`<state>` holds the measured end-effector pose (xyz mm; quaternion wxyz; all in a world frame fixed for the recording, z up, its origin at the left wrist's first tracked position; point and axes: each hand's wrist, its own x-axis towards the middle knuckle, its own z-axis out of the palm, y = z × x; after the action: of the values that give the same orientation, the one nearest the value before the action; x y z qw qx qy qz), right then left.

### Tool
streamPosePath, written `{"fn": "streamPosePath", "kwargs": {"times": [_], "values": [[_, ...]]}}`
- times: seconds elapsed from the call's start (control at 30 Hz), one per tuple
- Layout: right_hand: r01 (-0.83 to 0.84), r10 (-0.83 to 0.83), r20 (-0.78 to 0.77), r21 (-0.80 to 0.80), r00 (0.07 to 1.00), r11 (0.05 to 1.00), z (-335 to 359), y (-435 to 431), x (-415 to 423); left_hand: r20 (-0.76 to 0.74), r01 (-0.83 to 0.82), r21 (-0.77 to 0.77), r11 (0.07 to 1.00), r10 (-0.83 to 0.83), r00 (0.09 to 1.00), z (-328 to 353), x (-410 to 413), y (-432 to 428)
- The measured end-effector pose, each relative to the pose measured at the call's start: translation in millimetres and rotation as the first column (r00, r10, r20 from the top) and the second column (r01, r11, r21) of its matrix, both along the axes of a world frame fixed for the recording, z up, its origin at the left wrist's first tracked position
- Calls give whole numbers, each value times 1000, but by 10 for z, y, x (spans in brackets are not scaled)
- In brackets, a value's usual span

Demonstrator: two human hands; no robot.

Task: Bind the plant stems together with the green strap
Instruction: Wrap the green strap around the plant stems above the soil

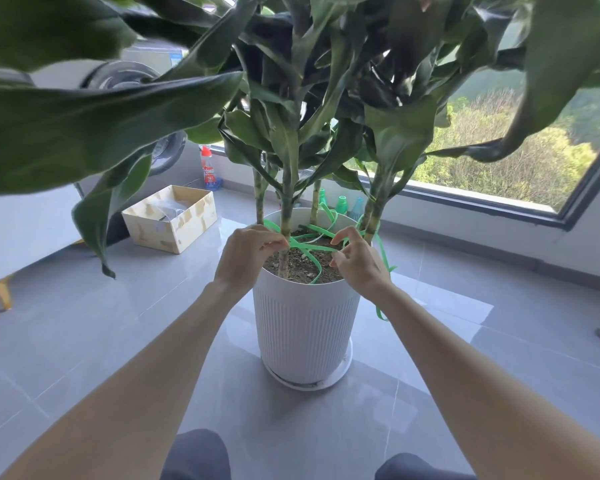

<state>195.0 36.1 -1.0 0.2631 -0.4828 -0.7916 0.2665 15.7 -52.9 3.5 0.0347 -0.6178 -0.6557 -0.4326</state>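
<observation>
Green strap (309, 252) runs btw both hands, just above the soil (302, 268), centre of frame. Left hand (246, 254) sits at the pot's left rim, thumb + forefinger pinched on the strap right beside the front-left stem. Right hand (357, 263) is at the right rim, fingers curled, pinching another run of the strap w/ its fingertips; exact contact is partly hidden by the knuckles. The stretch btw the two grips lies roughly left-right across the frame, a bit slack.

Strap: thin, flat, bright green band, standing up in curves rather than lying flat. Several runs cross over the soil near the middle. One loop arcs toward the back of the pot by the rear stems; can't tell which ones it goes around. One end curls down to the near rim. Another length drops over the right rim and hangs outside the pot (305, 323), below the right wrist.

Stems (286, 209): four seen, pale green w/ banding, rising from the soil, long axes near vertical, the right one leaning a little right. They stand apart, not yet drawn together. Big dark leaves fill the upper frame.

Pot is white, ribbed, on a white saucer (343, 370) on grey floor tiles (118, 323). Cardboard box (174, 220) sits left of the pot, red-capped bottle (208, 168) behind it, window (499, 161) upper right.
</observation>
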Motion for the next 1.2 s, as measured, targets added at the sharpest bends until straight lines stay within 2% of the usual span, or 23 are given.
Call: {"fn": "streamPosePath", "kwargs": {"times": [0.1, 0.23, 0.3, 0.4, 0.47, 0.53, 0.6, 0.7, 0.8, 0.9, 1.03, 1.2], "values": [[34, -36, -51, -44, 998, 998, -36, 27, -9, -15, -6, 65, 998, 7, 1000, -42, 18, 18], [-11, 8, -80, -31, 997, 999, -58, 39, 25, 148, -114, 59, 992, 104, 983, -51, 4, 66], [-80, 80, -69, 1, 994, 997, -33, 10, 52, 215, -133, 6, 991, 129, 968, -46, -20, 67], [-133, 135, -41, 53, 990, 990, 4, 2, 58, 241, -132, -120, 984, 158, 958, -54, -33, 66], [-144, 144, -12, 45, 989, 989, 34, 22, 52, 351, -90, -160, 983, 142, 925, -54, -25, 78], [-166, 167, 29, -26, 986, 986, 72, 29, 43, 440, -54, -156, 986, 118, 890, -35, -14, 83], [-195, 200, 26, -143, 979, 970, 101, 5, 18, 440, -36, -134, 990, 92, 893, -17, -8, 87], [-244, 220, -111, -331, 969, 912, 75, -26, -77, 441, 4, -124, 992, 52, 896, 5, -9, 86], [-230, 142, -235, -409, 962, 883, 31, -39, -182, 413, 29, -124, 992, 26, 910, 3, -26, 96], [-190, 75, -305, -366, 949, 911, 35, -43, -258, 363, 17, -110, 994, 24, 931, -5, -19, 89], [-119, 103, -162, -91, 981, 989, 12, 1, -315, 301, 24, -100, 995, 8, 954, 4, 8, 85], [-56, 49, -161, -44, 986, 997, 9, 8, -289, 242, 17, -90, 996, 5, 970, 6, 12, 77]]}}
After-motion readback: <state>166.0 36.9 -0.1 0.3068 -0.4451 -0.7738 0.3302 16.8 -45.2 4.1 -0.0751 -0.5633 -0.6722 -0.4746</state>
